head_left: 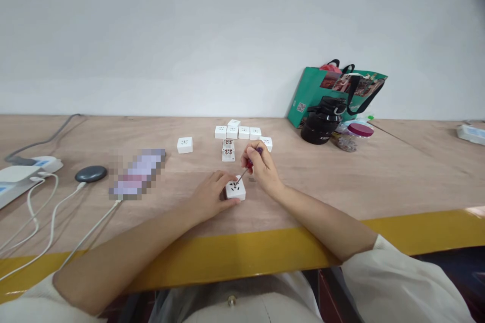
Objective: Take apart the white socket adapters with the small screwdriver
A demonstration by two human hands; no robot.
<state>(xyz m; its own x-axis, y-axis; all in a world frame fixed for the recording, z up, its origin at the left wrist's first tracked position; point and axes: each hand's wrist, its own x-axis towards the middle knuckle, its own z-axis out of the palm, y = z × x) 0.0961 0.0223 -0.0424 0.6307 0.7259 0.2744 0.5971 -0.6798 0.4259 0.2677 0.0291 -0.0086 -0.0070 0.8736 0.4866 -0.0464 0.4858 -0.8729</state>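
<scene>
A white square power socket (236, 191) lies face up on the table near its front edge. My left hand (211, 196) grips it from the left, the thumb at its near side and the fingers at its far side. In my right hand (261, 165) is a screwdriver (244, 171) with a dark red and purple handle, its shaft slanting down to the socket's face. The tip meets the face near the slots. Beyond my hands lie two opened socket pieces (228, 154) with metal parts showing.
Several white sockets (232, 132) stand grouped farther back, with another socket (185, 145) to the left. A blurred phone (138, 174), a round dark puck (91, 173) and a power strip (22, 179) with cables are at left. A black bottle (322, 123), jar (350, 139) and green bag (312, 86) stand right.
</scene>
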